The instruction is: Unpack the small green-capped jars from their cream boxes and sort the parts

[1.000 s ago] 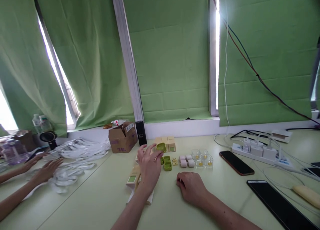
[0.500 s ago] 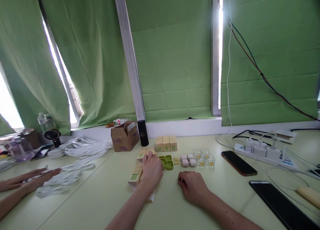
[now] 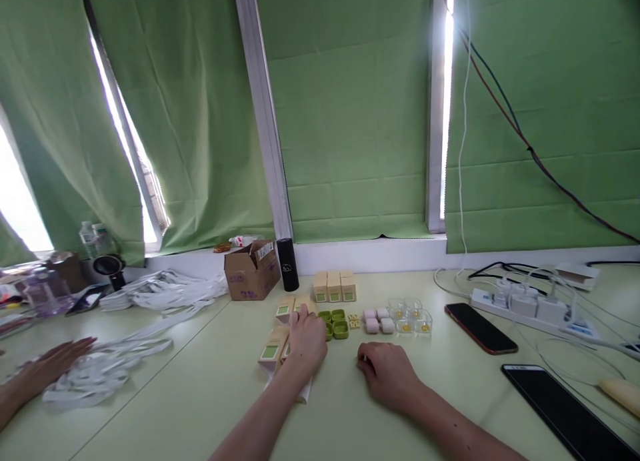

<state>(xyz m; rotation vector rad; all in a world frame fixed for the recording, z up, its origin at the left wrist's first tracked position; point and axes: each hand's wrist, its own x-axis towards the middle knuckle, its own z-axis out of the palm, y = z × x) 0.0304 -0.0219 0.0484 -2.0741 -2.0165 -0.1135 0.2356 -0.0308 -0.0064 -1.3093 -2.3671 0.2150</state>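
My left hand (image 3: 307, 341) reaches over a cluster of small cream boxes with green labels. Its bent fingers are closed at the near side of one cream box (image 3: 304, 304), partly hiding it. Another labelled box (image 3: 271, 355) stands to the left of the wrist. Just right of those fingers sit green square cups (image 3: 340, 329), joined in a block. My right hand (image 3: 387, 375) rests on the table with its fingers curled in, and nothing shows in it. Beyond it lie tiny yellowish pieces (image 3: 354, 321), pale pink rounded blocks (image 3: 379, 321) and clear containers (image 3: 410, 317) with yellow centres.
Three cream boxes (image 3: 335, 287) stand farther back, near a black cylinder (image 3: 287, 265) and a cardboard box (image 3: 251, 274). Two phones (image 3: 481, 327) and a power strip (image 3: 530, 311) with cables lie right. At left, another person's hand (image 3: 63, 362) touches white straps (image 3: 95, 374).
My left hand has shifted slightly, and more of the box by its fingertips shows. My right hand stays put. The other person's hands have moved left over the straps. The view has shifted slightly.
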